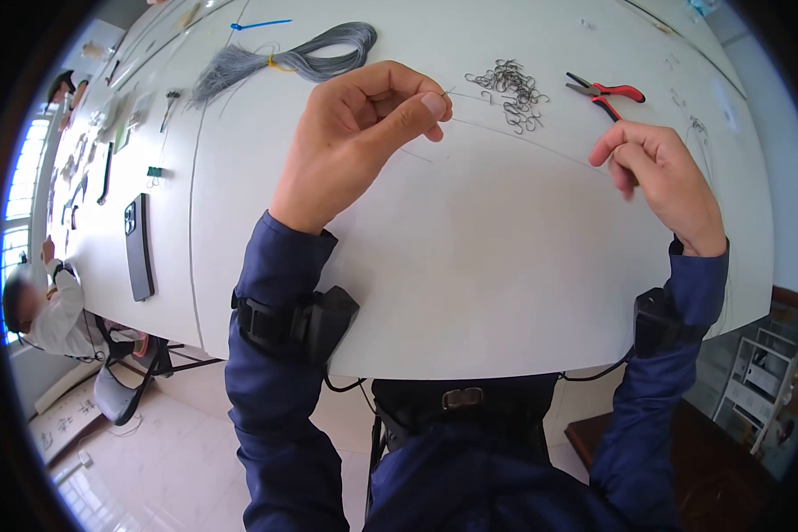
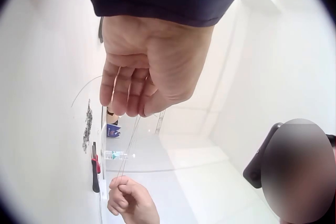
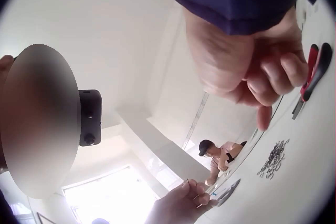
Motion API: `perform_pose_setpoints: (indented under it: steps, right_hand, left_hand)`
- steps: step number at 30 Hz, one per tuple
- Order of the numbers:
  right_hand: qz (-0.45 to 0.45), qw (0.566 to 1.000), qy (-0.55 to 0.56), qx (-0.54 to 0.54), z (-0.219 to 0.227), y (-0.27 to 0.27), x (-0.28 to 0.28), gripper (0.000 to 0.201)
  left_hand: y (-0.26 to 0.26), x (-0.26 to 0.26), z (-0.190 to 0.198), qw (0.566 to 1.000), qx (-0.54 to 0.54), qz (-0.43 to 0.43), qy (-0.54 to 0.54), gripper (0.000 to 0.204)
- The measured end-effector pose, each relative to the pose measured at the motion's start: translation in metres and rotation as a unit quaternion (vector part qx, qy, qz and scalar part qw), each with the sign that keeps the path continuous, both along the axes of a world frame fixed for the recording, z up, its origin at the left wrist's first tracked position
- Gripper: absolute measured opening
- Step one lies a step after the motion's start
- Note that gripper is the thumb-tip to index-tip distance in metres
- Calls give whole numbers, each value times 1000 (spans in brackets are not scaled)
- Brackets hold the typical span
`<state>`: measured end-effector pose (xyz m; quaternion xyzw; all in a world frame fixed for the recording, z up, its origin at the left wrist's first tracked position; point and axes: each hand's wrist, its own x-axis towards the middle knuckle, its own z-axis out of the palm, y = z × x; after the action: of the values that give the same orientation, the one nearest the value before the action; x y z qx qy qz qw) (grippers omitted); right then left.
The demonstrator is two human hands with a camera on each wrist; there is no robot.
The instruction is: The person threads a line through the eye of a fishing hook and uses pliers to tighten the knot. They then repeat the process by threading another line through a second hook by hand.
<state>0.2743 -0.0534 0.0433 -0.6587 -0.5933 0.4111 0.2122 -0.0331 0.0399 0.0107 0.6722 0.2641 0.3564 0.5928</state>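
The left hand pinches a thin line between thumb and index finger, with a small dark tip showing above the fingertips. From there the fine line runs across to the right hand, whose curled fingers grip its other end. Two strands stretch between both hands in the left wrist view. Between and beyond the hands lies a pile of small dark hooks. Red-handled pliers rest just beyond the right hand, jaws apart. Behind the left hand is a grey bundle of line, tied with a yellow band.
On the white table, a black phone, a green binder clip and a blue strip lie to the left and far side. Another person sits at the left edge. A white rack stands at the lower right.
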Motion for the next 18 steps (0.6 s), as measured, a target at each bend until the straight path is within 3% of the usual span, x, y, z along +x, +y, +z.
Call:
perform_pose_setpoints:
  steps: [3,6,7,9,10,11,13,16,18]
  right_hand:
    - [18,983,-20,180,-11,2,-5,24]
    - [-83,932,-24,353,-9,11,-14,26]
    - [-84,929,22,359,-5,10,-22,23]
    - [55,961,183,199,11,-5,-52,20]
    - [104,966,208,110,7,-8,-68,19]
    - [167,967,171,87,-1,-9,-84,20]
    - [210,949,89,219,-28,-10,-107,21]
    - [165,923,-20,346,-43,-4,-115,22]
    - [221,918,4,330,-48,-12,-122,21]
  left_hand:
    - [0,2,-1,1000,-7,-8,-24,18]
    - [5,1,-5,995,12,34,-95,17]
    - [6,-1,-6,993,19,58,-105,16]
    - [9,-1,-9,986,8,97,-137,16]
    - [10,-1,-10,981,3,116,-153,16]
    - [12,-2,-10,979,-4,122,-164,16]
    - [14,-4,-11,973,-20,133,-188,15]
    - [15,-6,-11,972,-25,123,-196,15]
    - [13,-4,-12,973,-34,114,-196,15]
